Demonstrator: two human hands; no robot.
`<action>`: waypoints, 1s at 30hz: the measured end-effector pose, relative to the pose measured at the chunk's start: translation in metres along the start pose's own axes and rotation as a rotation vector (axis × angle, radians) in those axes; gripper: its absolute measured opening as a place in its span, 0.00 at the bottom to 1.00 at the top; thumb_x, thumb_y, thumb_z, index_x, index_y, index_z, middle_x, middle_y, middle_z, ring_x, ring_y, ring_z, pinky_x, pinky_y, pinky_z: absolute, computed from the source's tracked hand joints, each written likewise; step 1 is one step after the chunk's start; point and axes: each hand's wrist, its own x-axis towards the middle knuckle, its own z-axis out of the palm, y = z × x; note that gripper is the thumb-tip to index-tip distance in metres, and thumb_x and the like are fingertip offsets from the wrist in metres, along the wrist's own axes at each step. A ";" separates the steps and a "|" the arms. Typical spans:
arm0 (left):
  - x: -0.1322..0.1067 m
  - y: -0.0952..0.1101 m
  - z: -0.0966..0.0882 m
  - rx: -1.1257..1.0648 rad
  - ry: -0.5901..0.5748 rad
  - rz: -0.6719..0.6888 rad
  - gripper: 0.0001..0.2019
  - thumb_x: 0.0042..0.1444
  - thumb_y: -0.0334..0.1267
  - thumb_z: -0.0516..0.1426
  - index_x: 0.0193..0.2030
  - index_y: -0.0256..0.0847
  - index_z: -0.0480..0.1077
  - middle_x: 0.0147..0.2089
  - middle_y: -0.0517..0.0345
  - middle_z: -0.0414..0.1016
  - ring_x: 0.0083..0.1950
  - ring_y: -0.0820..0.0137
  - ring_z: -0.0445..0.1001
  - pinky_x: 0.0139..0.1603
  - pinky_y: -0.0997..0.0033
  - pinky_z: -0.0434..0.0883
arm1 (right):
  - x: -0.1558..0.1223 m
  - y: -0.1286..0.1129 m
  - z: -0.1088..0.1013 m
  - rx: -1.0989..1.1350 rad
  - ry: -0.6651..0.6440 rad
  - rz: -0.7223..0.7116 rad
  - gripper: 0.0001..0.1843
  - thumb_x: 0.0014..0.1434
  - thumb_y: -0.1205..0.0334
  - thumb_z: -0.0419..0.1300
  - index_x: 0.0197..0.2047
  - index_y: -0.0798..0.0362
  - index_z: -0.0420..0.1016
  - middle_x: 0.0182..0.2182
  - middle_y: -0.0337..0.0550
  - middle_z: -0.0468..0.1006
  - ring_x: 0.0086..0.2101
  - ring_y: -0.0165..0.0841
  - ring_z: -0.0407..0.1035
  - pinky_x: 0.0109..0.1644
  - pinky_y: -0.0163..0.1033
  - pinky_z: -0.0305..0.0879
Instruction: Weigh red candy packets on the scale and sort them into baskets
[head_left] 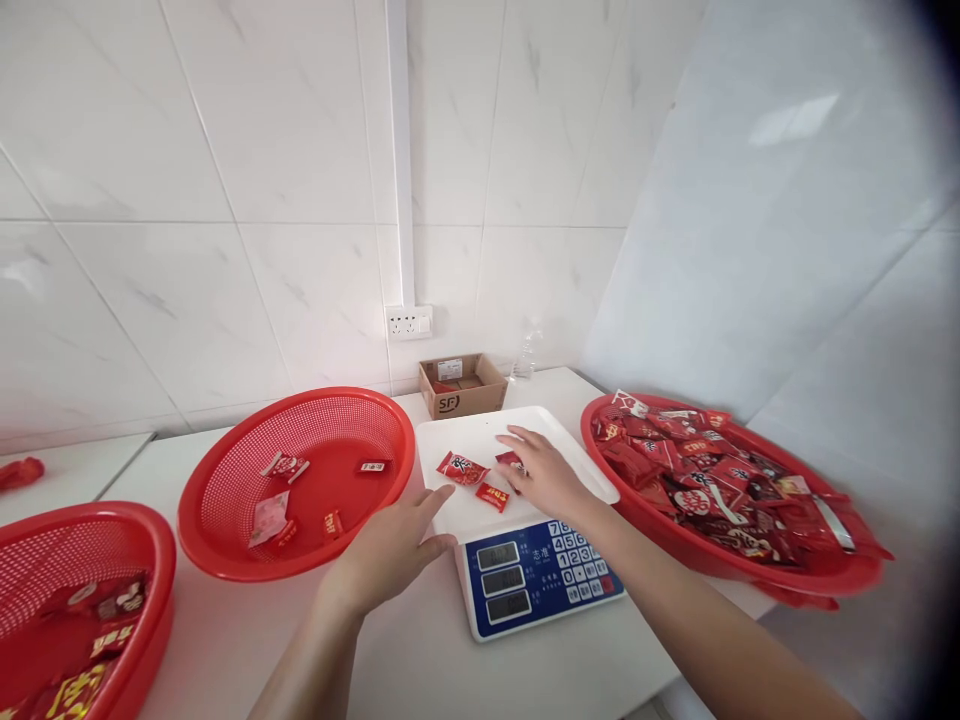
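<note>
A blue electronic scale with a white weighing tray sits in the middle of the white table. On the tray lie a red candy packet and a smaller red packet. My right hand lies flat on the tray, fingers spread, over another red packet. My left hand rests at the tray's left front corner, fingers extended, holding nothing.
A red mesh basket with several wrapped candies stands to the left. Another red basket sits at the far left. A red basket heaped with red packets is on the right. A cardboard box stands by the tiled wall.
</note>
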 end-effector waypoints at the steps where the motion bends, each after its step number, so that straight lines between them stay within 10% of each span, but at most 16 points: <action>1: 0.000 0.000 0.000 -0.004 -0.001 0.004 0.28 0.62 0.52 0.46 0.67 0.48 0.52 0.61 0.51 0.66 0.57 0.55 0.69 0.53 0.57 0.66 | -0.001 -0.008 0.001 0.021 -0.042 -0.071 0.25 0.61 0.49 0.51 0.59 0.47 0.66 0.63 0.49 0.58 0.62 0.44 0.50 0.62 0.52 0.52; 8: 0.000 0.002 0.000 0.004 -0.004 0.001 0.28 0.61 0.51 0.47 0.67 0.49 0.51 0.62 0.50 0.64 0.58 0.54 0.68 0.53 0.55 0.65 | 0.003 -0.032 0.012 0.066 -0.349 -0.246 0.27 0.63 0.42 0.43 0.64 0.33 0.55 0.68 0.36 0.46 0.66 0.48 0.33 0.63 0.65 0.37; 17: -0.002 0.002 -0.001 0.001 -0.026 -0.024 0.28 0.61 0.51 0.47 0.68 0.48 0.51 0.63 0.50 0.64 0.58 0.55 0.67 0.54 0.56 0.65 | 0.012 0.012 0.007 0.050 -0.305 -0.065 0.30 0.63 0.43 0.43 0.66 0.42 0.54 0.67 0.42 0.48 0.66 0.46 0.36 0.65 0.59 0.38; 23: 0.003 -0.001 0.001 0.011 -0.006 -0.020 0.28 0.62 0.50 0.46 0.68 0.48 0.51 0.64 0.49 0.63 0.59 0.56 0.67 0.54 0.58 0.65 | -0.011 0.076 -0.040 -0.033 -0.022 0.162 0.29 0.63 0.52 0.47 0.65 0.51 0.56 0.64 0.49 0.56 0.63 0.36 0.47 0.65 0.45 0.46; 30: 0.004 0.005 -0.002 0.024 0.007 -0.020 0.27 0.62 0.50 0.45 0.67 0.47 0.52 0.58 0.49 0.69 0.51 0.59 0.73 0.47 0.64 0.68 | -0.071 0.159 -0.074 -0.229 -0.174 0.578 0.29 0.59 0.59 0.52 0.63 0.58 0.59 0.60 0.58 0.64 0.58 0.46 0.60 0.57 0.49 0.58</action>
